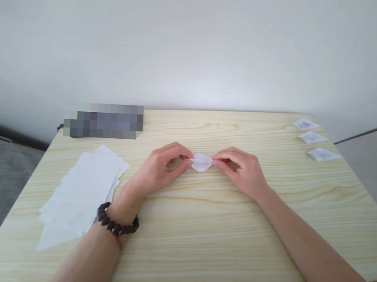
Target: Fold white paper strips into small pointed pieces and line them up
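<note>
A small white folded paper boat, pointed at both ends and rounded in the middle, is held between my two hands over the table. My left hand pinches its left tip between thumb and fingers. At the opposite tip, my right hand grips it in the same kind of pinch. The fingertips cover both ends of the paper. Dark beads circle my left wrist.
Loose white paper sheets lie in an untidy pile on the left of the wood-grain table. Three folded paper pieces sit in a column at the far right. A blurred-out dark object lies at the back left, near the wall.
</note>
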`<state>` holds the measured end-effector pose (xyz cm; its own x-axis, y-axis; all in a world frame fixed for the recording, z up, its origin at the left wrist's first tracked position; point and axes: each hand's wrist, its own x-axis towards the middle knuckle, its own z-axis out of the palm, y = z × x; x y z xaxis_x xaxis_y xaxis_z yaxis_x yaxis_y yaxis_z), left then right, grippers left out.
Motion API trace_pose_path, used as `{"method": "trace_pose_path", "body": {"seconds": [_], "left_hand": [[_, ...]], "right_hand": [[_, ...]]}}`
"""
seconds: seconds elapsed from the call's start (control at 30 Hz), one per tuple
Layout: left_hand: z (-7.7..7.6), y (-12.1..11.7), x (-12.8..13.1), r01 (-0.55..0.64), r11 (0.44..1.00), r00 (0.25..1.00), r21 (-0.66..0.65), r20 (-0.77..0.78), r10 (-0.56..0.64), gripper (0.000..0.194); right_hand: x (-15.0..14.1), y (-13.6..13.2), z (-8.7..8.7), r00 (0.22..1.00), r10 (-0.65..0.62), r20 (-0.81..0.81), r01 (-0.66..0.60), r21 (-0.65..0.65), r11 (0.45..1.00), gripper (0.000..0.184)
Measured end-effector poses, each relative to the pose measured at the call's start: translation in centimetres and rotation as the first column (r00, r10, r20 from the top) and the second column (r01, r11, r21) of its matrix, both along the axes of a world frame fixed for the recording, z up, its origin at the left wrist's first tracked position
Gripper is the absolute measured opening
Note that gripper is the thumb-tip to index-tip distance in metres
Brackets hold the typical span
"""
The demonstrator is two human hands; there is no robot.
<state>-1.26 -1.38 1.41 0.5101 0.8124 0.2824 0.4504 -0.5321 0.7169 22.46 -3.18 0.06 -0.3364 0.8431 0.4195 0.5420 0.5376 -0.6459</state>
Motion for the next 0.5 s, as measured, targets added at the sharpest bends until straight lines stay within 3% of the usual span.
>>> {"method": "trace_pose_path", "body": {"seconds": [0.17,0.5], "left_hand": [[-0.29,0.25,-0.30,0.109,0.993,0.993,0.046,-0.047,-0.107,0.010],[-0.62,0.45,-0.12,0.065,0.992,0.998,0.106,-0.025,-0.063,0.014]], "right_hand": [[0.01,0.14,-0.01,1.000,-0.013,-0.007,0.014,0.027,1.000,0.006],[0.13,0.28,-0.16,0.998,0.066,0.010,-0.066,0.010,0.998,0.009]]}}
